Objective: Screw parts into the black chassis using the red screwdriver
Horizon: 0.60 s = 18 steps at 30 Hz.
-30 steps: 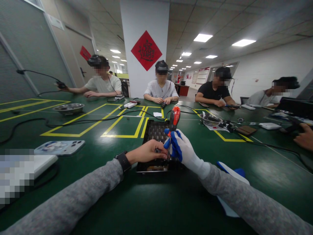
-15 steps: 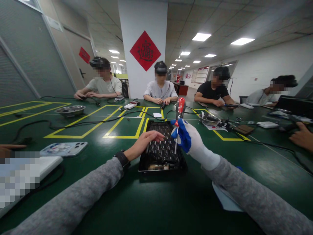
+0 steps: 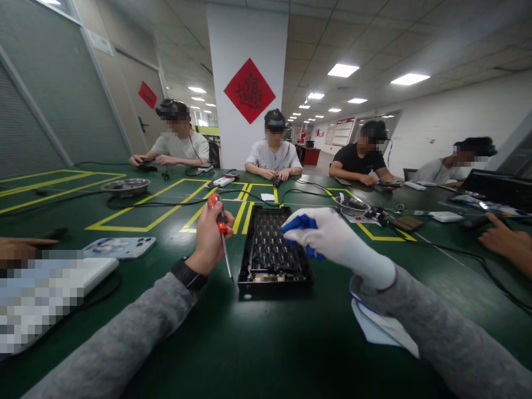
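Observation:
A black ribbed plastic tray-like casing point(image 3: 274, 249) lies flat on the green table in front of me. My bare left hand point(image 3: 210, 235), with a dark watch on the wrist, is closed round a red-handled screwdriver point(image 3: 220, 224) to the left of the casing, its shaft pointing down. My right hand point(image 3: 324, 235) wears a white glove with blue fingertips and hovers over the casing's right edge, fingers curled, with nothing visible in them. A second glove point(image 3: 382, 327) lies on the table under my right forearm.
A phone point(image 3: 120, 247) and a white device lie at the left, where another person's finger point(image 3: 20, 246) points. Metal bowls point(image 3: 127, 185) point(image 3: 351, 205), cables and small devices are spread further back. Several people sit along the far side; a hand point(image 3: 502, 241) rests at the right.
The screwdriver has passed from my gloved right hand to my bare left hand, which moved left off the casing. My right hand now hovers over the casing without the tool.

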{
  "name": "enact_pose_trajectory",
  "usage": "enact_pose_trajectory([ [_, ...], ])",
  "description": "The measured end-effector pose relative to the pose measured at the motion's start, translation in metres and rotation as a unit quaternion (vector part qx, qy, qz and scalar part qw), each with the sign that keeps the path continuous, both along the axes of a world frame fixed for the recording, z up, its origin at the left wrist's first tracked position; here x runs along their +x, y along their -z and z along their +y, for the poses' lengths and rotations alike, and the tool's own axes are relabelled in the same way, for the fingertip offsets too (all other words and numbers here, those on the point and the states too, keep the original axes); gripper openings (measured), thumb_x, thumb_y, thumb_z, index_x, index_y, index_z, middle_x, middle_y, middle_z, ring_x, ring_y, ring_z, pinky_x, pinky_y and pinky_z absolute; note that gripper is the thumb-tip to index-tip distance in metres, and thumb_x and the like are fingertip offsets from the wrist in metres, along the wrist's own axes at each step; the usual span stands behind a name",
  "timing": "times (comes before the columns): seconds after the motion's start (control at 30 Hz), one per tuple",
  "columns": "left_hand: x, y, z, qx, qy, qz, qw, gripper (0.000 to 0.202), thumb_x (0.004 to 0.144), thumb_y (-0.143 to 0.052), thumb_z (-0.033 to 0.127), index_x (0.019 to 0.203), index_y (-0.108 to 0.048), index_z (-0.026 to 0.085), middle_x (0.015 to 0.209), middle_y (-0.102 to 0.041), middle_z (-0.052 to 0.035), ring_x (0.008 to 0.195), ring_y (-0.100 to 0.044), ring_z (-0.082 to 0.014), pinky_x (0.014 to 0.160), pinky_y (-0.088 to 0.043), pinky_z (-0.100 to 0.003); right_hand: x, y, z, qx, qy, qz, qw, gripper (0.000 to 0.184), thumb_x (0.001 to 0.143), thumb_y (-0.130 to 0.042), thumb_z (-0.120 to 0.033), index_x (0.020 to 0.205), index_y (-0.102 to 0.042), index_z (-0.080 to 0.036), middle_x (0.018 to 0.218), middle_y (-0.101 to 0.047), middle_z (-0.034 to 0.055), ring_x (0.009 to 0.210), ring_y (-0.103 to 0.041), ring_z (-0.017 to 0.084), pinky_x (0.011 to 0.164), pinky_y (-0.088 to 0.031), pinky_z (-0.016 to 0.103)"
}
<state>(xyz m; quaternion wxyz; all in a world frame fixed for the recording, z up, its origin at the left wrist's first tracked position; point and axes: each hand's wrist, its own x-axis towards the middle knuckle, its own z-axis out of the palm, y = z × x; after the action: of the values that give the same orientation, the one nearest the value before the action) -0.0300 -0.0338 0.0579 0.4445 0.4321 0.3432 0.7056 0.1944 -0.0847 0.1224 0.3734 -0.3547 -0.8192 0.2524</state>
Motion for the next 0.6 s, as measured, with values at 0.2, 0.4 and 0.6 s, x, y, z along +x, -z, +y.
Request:
enact_pose_trajectory([
  [0.2, -0.033, 0.066, 0.049, -0.179, -0.104, 0.251, 0.946, 0.054, 0.073, -0.055, 0.028, 0.125, -0.039, 0.023, 0.1, -0.056, -0.0056, 0.052, -0.051, -0.0074, 0.042, -0.043, -0.019, 0.037, 0.045, 0.053, 0.014, 0.276, -0.188, 0.942, 0.053, 0.08, -0.036, -0.062, 0.066, -0.059, -0.016, 0.061, -0.06, 0.0056, 0.064, -0.057, 0.018, 0.063, -0.04, 0.029],
  [0.4, -0.021, 0.086, 0.058, -0.116, -0.118, 0.453, 0.876, 0.051, 0.079, -0.047, 0.029, 0.128, -0.037, 0.019, 0.116, -0.054, -0.011, 0.103, -0.054, -0.0231, 0.086, -0.044, -0.036, 0.024, 0.101, 0.089, -0.08, 0.274, -0.348, 0.893, 0.045, 0.082, -0.044, -0.047, 0.107, -0.055, -0.011, 0.109, -0.06, 0.019, 0.102, -0.056, 0.026, 0.081, -0.039, 0.032],
  [0.6, -0.029, 0.09, 0.057, -0.149, -0.146, 0.585, 0.784, 0.049, 0.08, -0.044, 0.031, 0.128, -0.04, 0.021, 0.123, -0.05, -0.0136, 0.118, -0.042, -0.0321, 0.094, -0.033, -0.05, 0.032, 0.089, 0.102, -0.052, 0.237, -0.318, 0.917, 0.03, 0.085, -0.041, -0.029, 0.092, -0.061, -0.009, 0.1, -0.064, 0.0167, 0.095, -0.057, 0.023, 0.083, -0.038, 0.027],
])
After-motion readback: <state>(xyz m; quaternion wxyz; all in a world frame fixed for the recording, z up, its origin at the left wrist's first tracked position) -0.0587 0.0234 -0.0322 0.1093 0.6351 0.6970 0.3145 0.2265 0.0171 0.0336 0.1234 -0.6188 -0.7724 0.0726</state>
